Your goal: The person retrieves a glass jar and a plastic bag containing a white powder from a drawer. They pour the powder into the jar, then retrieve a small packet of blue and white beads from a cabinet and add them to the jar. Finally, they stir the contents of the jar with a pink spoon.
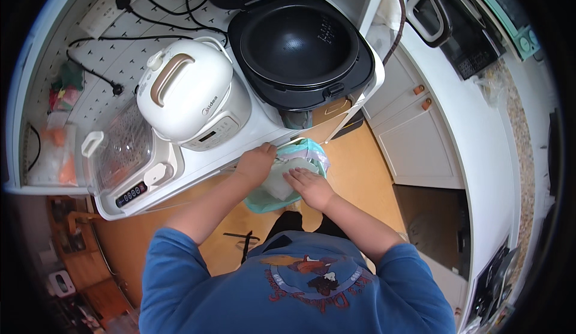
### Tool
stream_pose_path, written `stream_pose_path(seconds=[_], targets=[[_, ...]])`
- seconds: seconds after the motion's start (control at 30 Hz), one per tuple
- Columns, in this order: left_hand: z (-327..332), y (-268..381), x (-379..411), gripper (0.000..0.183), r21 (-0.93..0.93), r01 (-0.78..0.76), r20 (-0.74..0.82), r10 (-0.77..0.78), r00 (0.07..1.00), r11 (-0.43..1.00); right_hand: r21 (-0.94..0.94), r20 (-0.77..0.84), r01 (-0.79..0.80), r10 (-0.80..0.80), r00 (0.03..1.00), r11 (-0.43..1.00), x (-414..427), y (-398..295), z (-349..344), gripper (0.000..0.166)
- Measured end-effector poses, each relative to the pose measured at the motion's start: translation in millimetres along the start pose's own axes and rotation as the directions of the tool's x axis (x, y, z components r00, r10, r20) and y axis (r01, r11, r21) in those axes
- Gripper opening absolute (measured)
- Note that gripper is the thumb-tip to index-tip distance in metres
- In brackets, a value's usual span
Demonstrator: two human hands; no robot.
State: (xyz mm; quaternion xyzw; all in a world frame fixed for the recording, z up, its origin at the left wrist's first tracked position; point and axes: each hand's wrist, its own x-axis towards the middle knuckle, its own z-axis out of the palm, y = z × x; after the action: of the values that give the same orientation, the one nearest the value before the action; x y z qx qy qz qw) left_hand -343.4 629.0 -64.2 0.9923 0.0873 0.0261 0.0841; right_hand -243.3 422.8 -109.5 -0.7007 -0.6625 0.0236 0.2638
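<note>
Below the edge of the white shelf, a small bin with a teal plastic liner bag (265, 202) holds a whitish, translucent plastic bag (281, 179). My left hand (257, 164) is at the bin's left rim, its fingertips by the shelf edge; what they grip, if anything, is hidden. Flat over the whitish bag lies my right hand (310, 188), palm down with fingers extended. Above the bin stands a black rice cooker (299, 41), its lid raised and its dark inner bowl showing. A white Midea electric pressure cooker (193, 95) is to its left, lid on.
A food steamer with a clear cover (121, 145) stands at the shelf's left end. Black power cables (148, 37) run along the back. White cabinets (418, 140) and a counter with a black appliance (468, 41) line the right. A dark strap (246, 246) lies on the floor.
</note>
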Motion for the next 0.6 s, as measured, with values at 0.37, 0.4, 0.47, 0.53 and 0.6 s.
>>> stream_pose_path(seconds=[0.37,0.4,0.47,0.53,0.6], targets=[[-22,7,15,0.015,-0.194,0.173,-0.043,-0.185,0.982,0.966,-0.134,0.501,-0.409,0.418,0.758,0.902,93,38,90,0.022],[-21,5,14,0.015,-0.190,0.183,-0.039,-0.194,0.980,0.965,-0.132,0.517,-0.412,0.417,0.747,0.902,95,38,87,0.022],[-20,4,12,0.014,-0.192,0.184,-0.037,-0.195,0.980,0.964,-0.128,0.546,-0.423,0.420,0.725,0.897,92,33,80,0.024],[-18,6,11,0.013,-0.224,0.169,-0.076,-0.190,0.979,0.960,-0.125,0.556,-0.397,0.396,0.731,0.909,88,25,61,0.026],[-18,10,8,0.012,-0.284,0.131,-0.149,-0.178,0.973,0.950,-0.145,0.527,-0.337,0.361,0.770,0.930,78,16,40,0.032]])
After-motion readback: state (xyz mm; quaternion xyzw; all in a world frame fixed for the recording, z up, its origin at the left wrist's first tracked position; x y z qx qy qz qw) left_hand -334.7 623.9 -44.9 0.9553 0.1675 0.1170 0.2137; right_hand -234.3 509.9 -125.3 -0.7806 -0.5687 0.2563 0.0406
